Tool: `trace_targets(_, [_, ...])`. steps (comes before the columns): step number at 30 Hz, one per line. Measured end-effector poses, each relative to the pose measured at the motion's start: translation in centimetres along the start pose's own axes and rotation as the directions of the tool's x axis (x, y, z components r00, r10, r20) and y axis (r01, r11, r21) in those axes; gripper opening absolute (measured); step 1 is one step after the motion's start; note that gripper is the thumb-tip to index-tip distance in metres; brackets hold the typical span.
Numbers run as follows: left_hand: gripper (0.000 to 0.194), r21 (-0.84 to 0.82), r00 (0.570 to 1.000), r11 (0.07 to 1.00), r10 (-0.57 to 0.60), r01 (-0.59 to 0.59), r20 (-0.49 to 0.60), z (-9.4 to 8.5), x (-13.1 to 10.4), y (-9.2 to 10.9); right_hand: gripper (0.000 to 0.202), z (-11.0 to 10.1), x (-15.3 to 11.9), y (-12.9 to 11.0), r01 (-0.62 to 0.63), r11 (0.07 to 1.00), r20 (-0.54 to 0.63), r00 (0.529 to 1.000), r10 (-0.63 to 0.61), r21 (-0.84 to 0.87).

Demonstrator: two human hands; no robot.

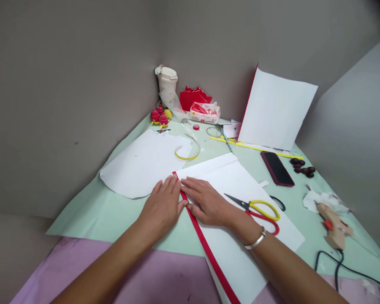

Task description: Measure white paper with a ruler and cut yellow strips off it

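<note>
A large white sheet (240, 266) lies slanted across the table, with a narrow red strip (205, 247) along its left edge. My left hand (163, 207) rests flat, fingers stretched out, at the upper end of that strip. From the other side my right hand (207, 202) lies on the sheet, fingers extended and their tips touching the strip. Both thumbs nearly meet over the red edge. Scissors (248, 207) with one yellow and one red handle lie on the sheet beside my right wrist, blades apart.
Left of the sheet lies a curved white paper (142, 164). A phone (277, 169), dark beads (302, 166) and a corded glue gun (334, 226) are at right. Behind stand a white folded board (277, 112), a tissue pack (205, 112), red-yellow ornaments (160, 117) and a cup (167, 82).
</note>
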State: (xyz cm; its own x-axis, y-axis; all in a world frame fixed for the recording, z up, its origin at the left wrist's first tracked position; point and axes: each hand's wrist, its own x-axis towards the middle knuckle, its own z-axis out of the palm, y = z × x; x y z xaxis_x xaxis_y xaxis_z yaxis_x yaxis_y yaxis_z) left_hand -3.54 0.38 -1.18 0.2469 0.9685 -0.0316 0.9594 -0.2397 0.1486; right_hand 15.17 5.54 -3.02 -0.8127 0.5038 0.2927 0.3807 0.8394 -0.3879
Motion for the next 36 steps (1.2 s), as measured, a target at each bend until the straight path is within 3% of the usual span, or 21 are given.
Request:
trace_targets(10, [0.053, 0.032, 0.999, 0.999, 0.021, -0.020, -0.045, 0.2, 1.3, -0.7, 0.054, 0.2, 0.9, 0.5, 0.004, 0.999, -0.040, 0.999, -0.006, -0.053])
trace_targets(18, [0.055, -0.049, 1.000, 0.999, 0.016, -0.016, 0.005, -1.5, 4.1, -2.1, 0.053, 0.4, 3.0, 2.3, -0.009, 0.998, -0.073, 0.997, 0.004, -0.061])
trace_targets(36, [0.064, -0.060, 1.000, 0.998, 0.013, -0.011, 0.019, -0.7, 3.6, -2.6, 0.058, -0.5, 1.5, 1.3, -0.035, 0.999, -0.018, 0.999, 0.035, -0.009])
